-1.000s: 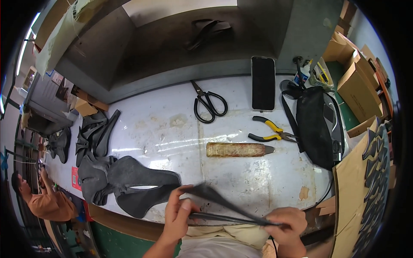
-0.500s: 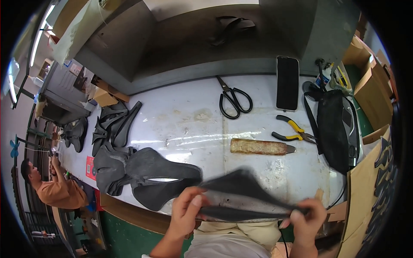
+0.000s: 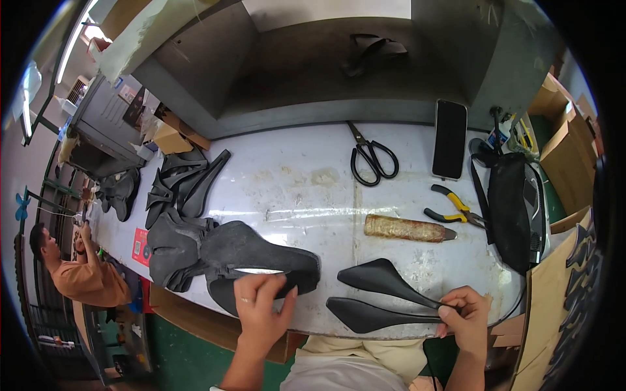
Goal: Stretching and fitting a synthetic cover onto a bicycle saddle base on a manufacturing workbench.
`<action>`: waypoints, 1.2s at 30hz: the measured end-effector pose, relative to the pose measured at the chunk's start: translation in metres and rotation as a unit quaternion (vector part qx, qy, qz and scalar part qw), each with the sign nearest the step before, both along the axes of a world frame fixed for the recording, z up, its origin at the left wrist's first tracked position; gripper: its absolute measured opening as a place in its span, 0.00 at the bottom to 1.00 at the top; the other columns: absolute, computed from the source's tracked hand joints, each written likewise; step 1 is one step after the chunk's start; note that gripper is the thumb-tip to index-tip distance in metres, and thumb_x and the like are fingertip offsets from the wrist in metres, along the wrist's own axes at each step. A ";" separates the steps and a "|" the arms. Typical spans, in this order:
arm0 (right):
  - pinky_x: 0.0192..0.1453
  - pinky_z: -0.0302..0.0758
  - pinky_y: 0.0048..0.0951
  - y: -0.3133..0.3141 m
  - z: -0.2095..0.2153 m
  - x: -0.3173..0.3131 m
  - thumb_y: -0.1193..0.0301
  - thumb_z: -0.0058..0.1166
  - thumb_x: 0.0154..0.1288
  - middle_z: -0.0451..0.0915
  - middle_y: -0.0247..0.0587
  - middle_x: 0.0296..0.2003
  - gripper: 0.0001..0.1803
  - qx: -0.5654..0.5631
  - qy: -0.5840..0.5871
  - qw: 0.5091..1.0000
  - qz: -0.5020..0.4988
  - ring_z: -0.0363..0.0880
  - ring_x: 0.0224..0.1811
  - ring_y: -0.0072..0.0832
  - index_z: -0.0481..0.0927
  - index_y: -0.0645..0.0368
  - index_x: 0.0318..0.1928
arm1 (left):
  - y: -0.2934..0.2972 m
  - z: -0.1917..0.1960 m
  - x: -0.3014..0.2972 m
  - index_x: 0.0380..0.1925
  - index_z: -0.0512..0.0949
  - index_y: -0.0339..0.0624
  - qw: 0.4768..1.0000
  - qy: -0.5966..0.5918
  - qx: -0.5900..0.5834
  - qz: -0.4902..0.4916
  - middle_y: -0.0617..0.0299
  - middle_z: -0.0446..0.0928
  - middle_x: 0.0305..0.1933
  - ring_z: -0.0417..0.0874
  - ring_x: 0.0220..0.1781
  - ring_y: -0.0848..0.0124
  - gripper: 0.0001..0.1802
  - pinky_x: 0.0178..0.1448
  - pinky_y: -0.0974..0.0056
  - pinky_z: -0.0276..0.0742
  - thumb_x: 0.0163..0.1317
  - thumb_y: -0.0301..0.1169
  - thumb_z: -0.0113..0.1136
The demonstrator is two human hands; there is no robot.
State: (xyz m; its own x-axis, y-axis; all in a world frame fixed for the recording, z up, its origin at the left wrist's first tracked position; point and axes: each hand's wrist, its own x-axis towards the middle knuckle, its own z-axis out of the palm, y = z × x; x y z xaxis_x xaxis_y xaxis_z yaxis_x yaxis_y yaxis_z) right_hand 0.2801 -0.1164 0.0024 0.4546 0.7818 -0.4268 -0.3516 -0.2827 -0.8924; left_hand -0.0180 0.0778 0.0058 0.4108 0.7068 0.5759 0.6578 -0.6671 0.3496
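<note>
The right hand point(image 3: 464, 319) pinches the narrow ends of two black saddle covers point(image 3: 385, 293) lying on the bench point(image 3: 313, 189). The left hand point(image 3: 261, 306), fingers spread, rests on the black cover pile point(image 3: 222, 254) at near left.

Scissors point(image 3: 372, 156), pliers point(image 3: 454, 210) (phone point(image 3: 450, 139) nearby)

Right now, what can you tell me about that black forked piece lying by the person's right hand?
The black forked piece is thin, flat and matte, perhaps leather or rubber. Two broad, rounded lobes point left, one above the other with a gap between, and they taper rightward into narrow tails that meet. It lies flat on the near edge of the white worktable. The right hand pinches the joined tails. The left hand is apart from it, on the pile of dark pieces to the left.
</note>
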 end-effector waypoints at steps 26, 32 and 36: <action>0.44 0.72 0.37 0.050 0.037 -0.044 0.77 0.64 0.50 0.79 0.48 0.36 0.14 0.108 -0.548 0.826 0.079 0.75 0.39 0.44 0.78 0.65 0.39 | -0.025 0.012 -0.086 0.45 0.68 0.38 0.827 -0.539 -0.017 0.161 0.59 0.69 0.43 0.73 0.44 0.68 0.13 0.52 0.64 0.72 0.73 0.38 0.50; 0.42 0.73 0.38 0.075 0.049 -0.078 0.77 0.67 0.49 0.79 0.47 0.36 0.15 0.193 -0.548 0.797 0.167 0.76 0.38 0.43 0.79 0.64 0.38 | -0.045 0.058 -0.191 0.47 0.74 0.39 0.733 -0.624 0.149 0.226 0.54 0.77 0.39 0.80 0.41 0.65 0.16 0.47 0.58 0.77 0.73 0.41 0.50; 0.40 0.74 0.36 0.088 0.050 -0.106 0.76 0.67 0.52 0.80 0.44 0.34 0.13 0.264 -0.510 0.791 0.212 0.78 0.36 0.40 0.80 0.64 0.38 | -0.082 0.081 -0.210 0.50 0.72 0.32 0.770 -0.594 0.106 0.209 0.53 0.73 0.48 0.75 0.48 0.66 0.20 0.55 0.59 0.73 0.75 0.41 0.47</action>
